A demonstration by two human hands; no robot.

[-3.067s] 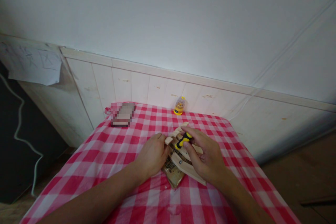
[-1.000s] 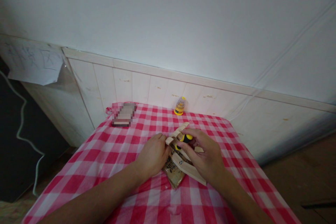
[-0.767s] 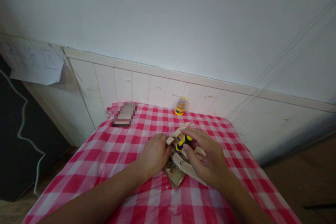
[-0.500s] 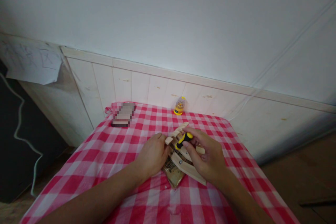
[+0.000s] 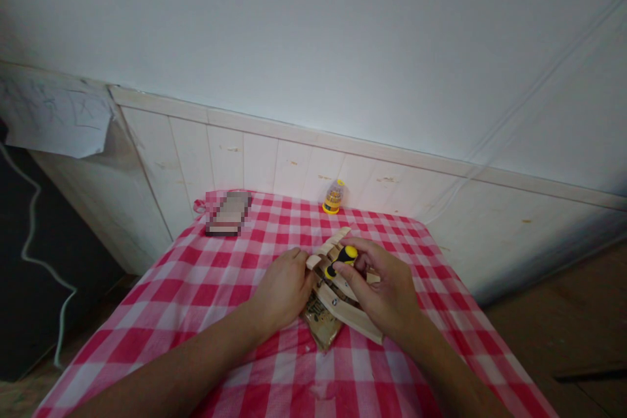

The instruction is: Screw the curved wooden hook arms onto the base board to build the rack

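A black-and-yellow screwdriver (image 5: 341, 261) is pinched between the fingers of my right hand (image 5: 390, 281). Its lower end points down at a pale wooden assembly (image 5: 356, 319) of curved slats with small screws; the tip itself is hidden. My left hand (image 5: 285, 287) grips the assembly's left side, fingers curled around the edge and partly out of sight. Beneath the wood lies a shiny gold-brown packet (image 5: 321, 328) with dark print, sticking out toward me.
On a red-and-white checked tablecloth (image 5: 196, 339), a clear bit case with yellow ends (image 5: 334, 198) stands by the panelled wall (image 5: 255, 163). A blurred-out flat rectangular object (image 5: 228, 214) lies at the back left. A white cable (image 5: 49, 270) hangs left of the table.
The screwdriver handle has turned slightly in my right fingers, showing more of its yellow end. My left hand keeps its hold, and the whole view has shifted a little.
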